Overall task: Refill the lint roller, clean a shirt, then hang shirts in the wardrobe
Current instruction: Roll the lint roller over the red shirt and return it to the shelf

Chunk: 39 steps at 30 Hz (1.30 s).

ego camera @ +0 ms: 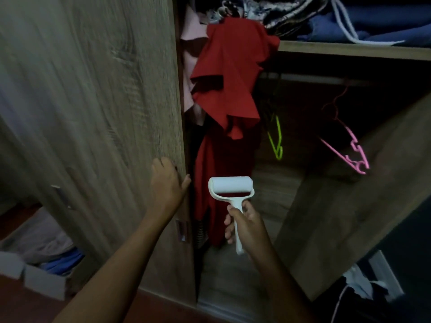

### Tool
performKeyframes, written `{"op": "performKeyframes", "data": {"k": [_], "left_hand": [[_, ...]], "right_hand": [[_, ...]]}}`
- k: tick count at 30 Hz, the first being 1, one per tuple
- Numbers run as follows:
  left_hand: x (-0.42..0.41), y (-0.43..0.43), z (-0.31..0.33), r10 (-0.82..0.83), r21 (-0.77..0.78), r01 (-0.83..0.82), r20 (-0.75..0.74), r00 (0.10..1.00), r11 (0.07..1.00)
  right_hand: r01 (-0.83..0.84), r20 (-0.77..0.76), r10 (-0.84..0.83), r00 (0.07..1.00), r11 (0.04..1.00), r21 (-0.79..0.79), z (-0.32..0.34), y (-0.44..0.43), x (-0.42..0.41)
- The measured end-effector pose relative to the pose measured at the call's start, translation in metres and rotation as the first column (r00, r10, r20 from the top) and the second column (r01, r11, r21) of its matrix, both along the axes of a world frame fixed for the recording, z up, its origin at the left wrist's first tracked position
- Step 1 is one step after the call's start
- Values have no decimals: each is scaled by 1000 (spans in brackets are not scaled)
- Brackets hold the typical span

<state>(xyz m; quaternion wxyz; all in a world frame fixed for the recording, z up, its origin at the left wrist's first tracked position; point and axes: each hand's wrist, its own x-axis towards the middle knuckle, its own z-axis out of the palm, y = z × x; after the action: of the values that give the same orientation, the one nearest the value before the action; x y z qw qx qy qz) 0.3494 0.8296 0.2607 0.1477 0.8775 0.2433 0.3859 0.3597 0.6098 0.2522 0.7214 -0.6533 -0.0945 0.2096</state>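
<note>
My right hand (246, 226) grips the white handle of a lint roller (229, 186), whose white roll points up in front of a red shirt (229, 73) that hangs at the left of the open wardrobe. My left hand (166, 181) lies on the edge of the left wardrobe door (93, 101), thumb round the edge and fingers flat on the wood. A green hanger (276, 138) and a pink hanger (349, 148) hang bare from the rail to the right.
The right wardrobe door (349, 206) stands swung open. A shelf (349, 51) above the rail carries folded blue and patterned clothes. A white box with clothes (44, 278) sits at the lower left. White and dark items lie at the lower right.
</note>
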Motion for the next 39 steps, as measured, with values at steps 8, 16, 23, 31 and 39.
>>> {"op": "performKeyframes", "data": {"k": [8,16,23,31,39], "left_hand": [[-11,46,-1,-17,8,17,14,1000,1000],[-19,78,1,-9,57,10,-17,1000,998],[-23,86,-4,-13,6,13,-35,999,1000],[-13,90,6,45,40,-41,-93,995,998],[-11,38,24,-84,26,82,78,993,996]], "right_hand": [[57,-29,-56,998,998,34,-3,50,-2],[28,50,-28,998,1000,9,-6,75,-5],[38,106,-35,994,999,-26,-12,77,-7],[89,61,-87,994,995,-34,-19,79,10],[141,-23,-141,990,990,-24,-24,59,33]]}}
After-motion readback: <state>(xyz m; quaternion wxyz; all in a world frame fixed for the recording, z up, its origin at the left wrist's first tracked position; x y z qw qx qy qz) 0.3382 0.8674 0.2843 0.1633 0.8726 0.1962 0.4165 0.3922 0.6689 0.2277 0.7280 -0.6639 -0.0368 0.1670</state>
